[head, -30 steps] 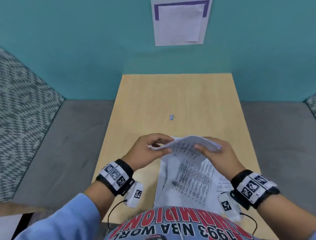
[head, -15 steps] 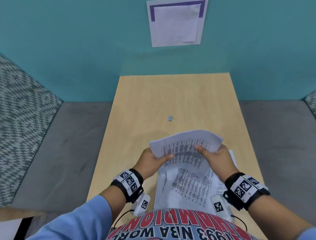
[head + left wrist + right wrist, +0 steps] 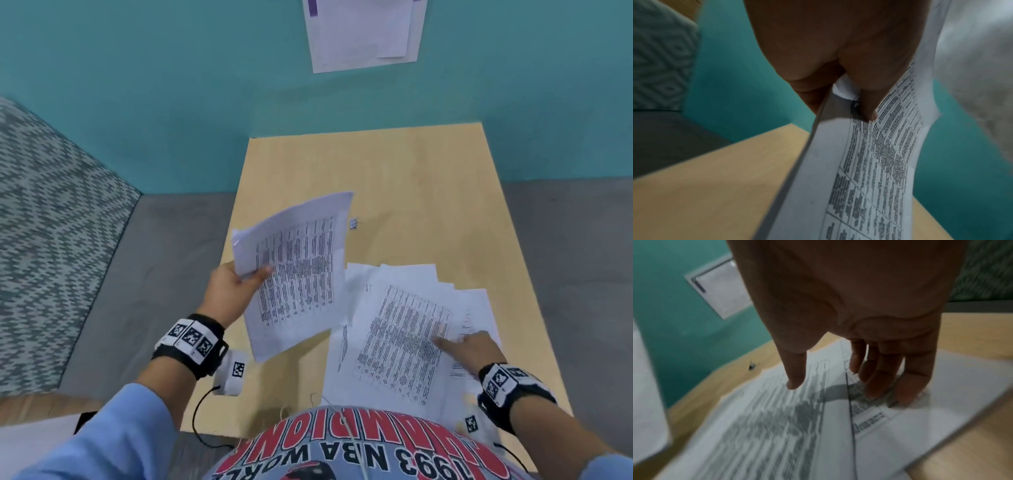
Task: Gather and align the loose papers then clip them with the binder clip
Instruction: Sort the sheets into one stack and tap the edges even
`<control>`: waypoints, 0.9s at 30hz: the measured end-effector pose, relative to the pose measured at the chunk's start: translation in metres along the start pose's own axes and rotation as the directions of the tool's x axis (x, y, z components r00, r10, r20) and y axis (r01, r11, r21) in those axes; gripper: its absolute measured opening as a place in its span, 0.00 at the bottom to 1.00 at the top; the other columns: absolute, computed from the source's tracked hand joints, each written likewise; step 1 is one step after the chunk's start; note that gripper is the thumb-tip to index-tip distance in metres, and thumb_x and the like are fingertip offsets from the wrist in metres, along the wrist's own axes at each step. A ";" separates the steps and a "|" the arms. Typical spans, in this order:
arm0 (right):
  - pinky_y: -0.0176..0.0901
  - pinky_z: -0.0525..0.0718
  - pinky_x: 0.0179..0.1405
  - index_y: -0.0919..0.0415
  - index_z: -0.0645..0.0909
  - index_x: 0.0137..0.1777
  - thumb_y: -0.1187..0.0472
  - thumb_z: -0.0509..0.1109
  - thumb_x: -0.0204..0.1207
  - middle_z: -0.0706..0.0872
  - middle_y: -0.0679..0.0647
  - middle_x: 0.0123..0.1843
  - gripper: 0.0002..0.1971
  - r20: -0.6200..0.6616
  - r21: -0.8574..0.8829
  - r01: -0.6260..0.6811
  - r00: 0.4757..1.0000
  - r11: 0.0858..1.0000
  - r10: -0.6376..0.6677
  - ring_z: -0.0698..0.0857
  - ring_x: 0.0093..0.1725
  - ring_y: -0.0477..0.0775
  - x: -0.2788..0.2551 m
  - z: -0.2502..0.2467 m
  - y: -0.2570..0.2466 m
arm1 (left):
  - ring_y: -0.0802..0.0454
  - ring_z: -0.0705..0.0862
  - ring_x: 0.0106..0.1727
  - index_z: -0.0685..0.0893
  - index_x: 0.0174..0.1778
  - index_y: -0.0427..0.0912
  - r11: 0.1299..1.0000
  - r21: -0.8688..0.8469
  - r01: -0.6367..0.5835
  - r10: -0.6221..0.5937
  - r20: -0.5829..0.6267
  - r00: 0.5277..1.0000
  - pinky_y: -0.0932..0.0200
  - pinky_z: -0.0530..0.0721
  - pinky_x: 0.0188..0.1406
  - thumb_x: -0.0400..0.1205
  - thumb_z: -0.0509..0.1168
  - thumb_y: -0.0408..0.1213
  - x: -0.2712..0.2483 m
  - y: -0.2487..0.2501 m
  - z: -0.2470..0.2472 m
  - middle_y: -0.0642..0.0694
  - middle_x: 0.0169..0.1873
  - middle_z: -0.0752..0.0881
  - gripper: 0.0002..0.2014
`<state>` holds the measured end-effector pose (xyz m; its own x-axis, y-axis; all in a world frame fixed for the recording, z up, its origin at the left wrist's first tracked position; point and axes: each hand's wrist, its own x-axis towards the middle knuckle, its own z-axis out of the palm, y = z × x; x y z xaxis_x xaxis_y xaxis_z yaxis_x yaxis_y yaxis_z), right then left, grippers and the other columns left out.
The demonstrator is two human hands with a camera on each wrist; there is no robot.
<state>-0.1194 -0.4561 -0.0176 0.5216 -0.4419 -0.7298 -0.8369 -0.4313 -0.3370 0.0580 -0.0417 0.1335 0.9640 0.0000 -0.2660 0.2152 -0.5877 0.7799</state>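
Note:
My left hand [image 3: 239,291] pinches a small stack of printed sheets [image 3: 301,274] by its left edge and holds it up over the table's left side; in the left wrist view the thumb [image 3: 867,104] lies on the printed face of the stack [image 3: 869,178]. Several loose printed papers [image 3: 404,329] lie fanned out on the wooden table [image 3: 394,178]. My right hand [image 3: 466,346] rests on them with straight fingers [image 3: 906,386] near their right edge. A small binder clip [image 3: 354,224] lies on the table beyond the papers, also seen small in the right wrist view [image 3: 751,365].
A teal wall rises behind the table, with a white notice [image 3: 363,31] stuck on it. Grey seat cushions flank the table, and a patterned cushion [image 3: 51,222] stands at the left. My printed shirt [image 3: 342,445] overlaps the table's near edge.
Both hands held the stack before. Now the left hand alone has carried it up and leftward, and the right hand has let go and come down onto the loose papers.

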 end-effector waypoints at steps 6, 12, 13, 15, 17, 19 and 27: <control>0.54 0.83 0.43 0.64 0.77 0.53 0.11 0.74 0.35 0.82 0.68 0.53 0.60 -0.096 -0.213 -0.116 0.991 0.970 0.098 0.86 0.53 0.66 0.035 0.051 0.022 | 0.44 0.96 0.52 0.96 0.47 0.44 0.997 0.036 0.074 -0.074 -0.002 0.997 0.31 0.94 0.57 0.81 0.80 0.46 -0.011 -0.041 -0.026 0.42 0.47 0.98 0.09; 0.60 0.87 0.60 0.66 0.77 0.68 0.39 0.92 0.54 0.82 0.67 0.66 0.48 -0.190 -0.050 -0.053 0.981 0.997 0.043 0.85 0.64 0.69 0.003 0.046 -0.002 | 0.46 0.89 0.39 0.92 0.42 0.38 0.995 0.097 0.033 -0.040 0.072 0.997 0.47 0.88 0.44 0.82 0.78 0.49 -0.016 -0.057 -0.012 0.46 0.37 0.92 0.16; 0.59 0.88 0.56 0.67 0.77 0.65 0.37 0.92 0.48 0.82 0.67 0.63 0.52 -0.223 -0.061 -0.074 0.973 0.995 0.058 0.85 0.62 0.69 0.004 0.046 0.000 | 0.45 0.88 0.37 0.91 0.40 0.36 0.994 0.109 0.026 -0.035 0.082 0.996 0.47 0.86 0.42 0.83 0.78 0.49 -0.014 -0.057 -0.010 0.43 0.35 0.91 0.17; 0.55 0.88 0.48 0.69 0.77 0.58 0.31 0.91 0.40 0.83 0.67 0.55 0.54 -0.247 -0.113 -0.116 0.965 0.987 0.085 0.85 0.56 0.68 0.009 0.047 0.006 | 0.39 0.92 0.42 0.93 0.43 0.37 0.993 0.121 0.017 -0.030 0.105 0.994 0.41 0.91 0.46 0.83 0.77 0.49 -0.012 -0.055 -0.008 0.37 0.40 0.94 0.16; 0.52 0.87 0.45 0.70 0.79 0.54 0.31 0.90 0.42 0.85 0.67 0.52 0.51 -0.228 -0.117 -0.132 0.968 0.984 0.103 0.85 0.53 0.66 0.015 0.044 0.010 | 0.35 0.95 0.49 0.94 0.46 0.37 0.992 0.124 -0.004 -0.011 0.116 0.993 0.36 0.92 0.52 0.83 0.77 0.50 -0.012 -0.055 -0.007 0.33 0.44 0.95 0.17; 0.50 0.87 0.38 0.67 0.83 0.46 0.33 0.90 0.48 0.87 0.66 0.47 0.40 -0.189 -0.098 -0.130 0.976 0.987 0.110 0.87 0.47 0.64 0.010 0.038 0.005 | 0.35 0.95 0.51 0.94 0.47 0.38 0.992 0.126 -0.001 -0.013 0.113 0.994 0.34 0.93 0.53 0.82 0.77 0.51 -0.012 -0.056 -0.008 0.34 0.46 0.96 0.17; 0.39 0.72 0.30 0.58 0.83 0.37 0.66 0.83 0.73 0.87 0.52 0.34 0.10 -0.194 0.100 0.227 0.959 0.969 -0.205 0.86 0.37 0.56 -0.029 0.027 -0.001 | 0.43 0.96 0.54 0.95 0.53 0.53 0.996 0.090 0.020 -0.030 0.114 0.993 0.31 0.94 0.58 0.78 0.78 0.59 -0.011 -0.046 -0.008 0.46 0.50 0.98 0.16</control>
<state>-0.1380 -0.4219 -0.0119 0.7043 -0.4881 -0.5155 -0.7087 -0.4400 -0.5515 0.0387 -0.0082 0.1048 0.9329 -0.0749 -0.3524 0.2194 -0.6578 0.7205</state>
